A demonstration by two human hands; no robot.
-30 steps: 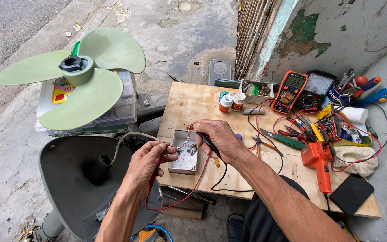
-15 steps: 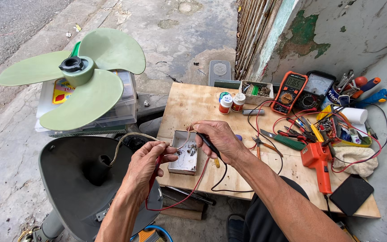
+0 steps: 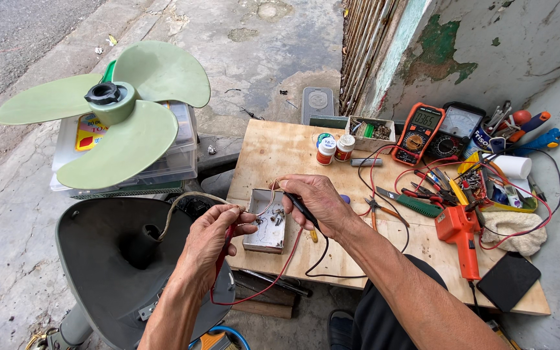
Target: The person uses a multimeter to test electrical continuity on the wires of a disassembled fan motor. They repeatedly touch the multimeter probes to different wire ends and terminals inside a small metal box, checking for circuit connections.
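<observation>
My left hand [image 3: 214,238] pinches a red test probe and the ends of thin wires that run from the grey fan base [image 3: 108,262] below it. My right hand [image 3: 311,202] grips a black test probe [image 3: 301,210], its tip pointing toward the wires at my left fingers. Both hands hover over a small open metal box [image 3: 266,221] with several screws inside, set at the left edge of the wooden board [image 3: 286,152]. Red and black leads trail across the board to the orange multimeter [image 3: 417,133].
A green three-blade fan propeller [image 3: 108,107] lies on clear plastic boxes at the left. On the board stand two small jars [image 3: 335,150], pliers, a second meter [image 3: 456,129], an orange soldering gun [image 3: 461,236], a black phone [image 3: 508,280] and a tray of tools. A wall rises at the right.
</observation>
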